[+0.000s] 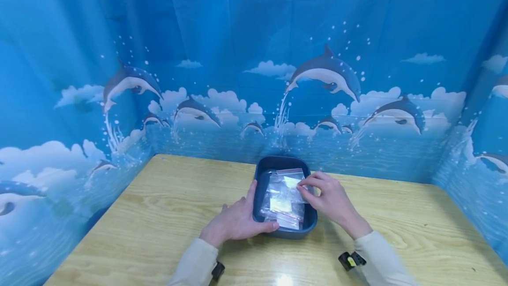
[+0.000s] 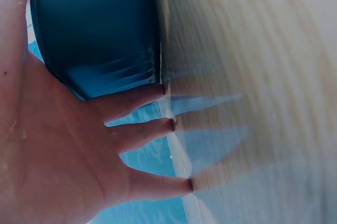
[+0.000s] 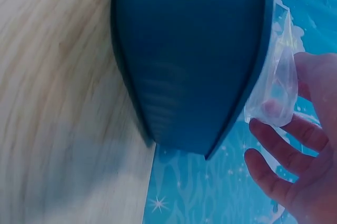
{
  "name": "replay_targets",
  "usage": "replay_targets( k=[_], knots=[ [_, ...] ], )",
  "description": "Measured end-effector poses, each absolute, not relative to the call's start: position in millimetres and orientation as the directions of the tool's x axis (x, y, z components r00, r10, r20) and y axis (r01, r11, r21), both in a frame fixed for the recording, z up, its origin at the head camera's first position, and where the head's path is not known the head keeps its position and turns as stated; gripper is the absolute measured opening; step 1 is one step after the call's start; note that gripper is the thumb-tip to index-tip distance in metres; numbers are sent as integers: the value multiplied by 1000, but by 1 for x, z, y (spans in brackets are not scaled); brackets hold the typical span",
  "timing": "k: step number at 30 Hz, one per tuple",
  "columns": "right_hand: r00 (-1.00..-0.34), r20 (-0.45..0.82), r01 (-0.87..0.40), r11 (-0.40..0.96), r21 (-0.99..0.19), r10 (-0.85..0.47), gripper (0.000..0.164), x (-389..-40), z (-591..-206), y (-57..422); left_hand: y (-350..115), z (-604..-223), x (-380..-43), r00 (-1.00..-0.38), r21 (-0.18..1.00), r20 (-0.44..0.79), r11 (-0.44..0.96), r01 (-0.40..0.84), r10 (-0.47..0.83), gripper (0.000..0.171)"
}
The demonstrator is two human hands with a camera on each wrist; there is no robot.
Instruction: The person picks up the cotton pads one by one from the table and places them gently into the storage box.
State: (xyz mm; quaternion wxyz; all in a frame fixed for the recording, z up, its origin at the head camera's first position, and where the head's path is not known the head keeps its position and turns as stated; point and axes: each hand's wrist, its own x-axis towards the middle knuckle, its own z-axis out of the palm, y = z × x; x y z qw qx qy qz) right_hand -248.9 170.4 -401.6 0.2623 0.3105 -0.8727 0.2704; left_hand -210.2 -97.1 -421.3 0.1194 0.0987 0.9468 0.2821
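A dark blue plastic bin holds several clear zip-lock bags with white slips or labels. Against the bin's left side lies my left hand, fingers spread and straight, with the thumb over the front rim. In the left wrist view its fingertips touch the wooden table. Over the right rim, my right hand pinches a clear zip-lock bag between thumb and fingers. That bag sticks up above the rim in the right wrist view, where the other fingers are loosely bent. What the bags contain is not clear.
The bin stands near the back edge of the light wooden table. A blue curtain printed with dolphins and clouds hangs behind it and along both sides. Dark straps with small devices are on both wrists.
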Motion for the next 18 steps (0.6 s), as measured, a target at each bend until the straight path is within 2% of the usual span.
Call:
replay_targets(
  k=[12, 18],
  knots=[
    [-672, 557, -659, 737, -149, -488, 5, -256, -411, 147, -97, -422, -210, -951, 553, -167, 823, 129, 261, 132],
    [-742, 459, -601, 788, -135, -488, 9, -258, -415, 141, -97, -421, -210, -951, 549, -181, 828, 115, 252, 132]
  ],
)
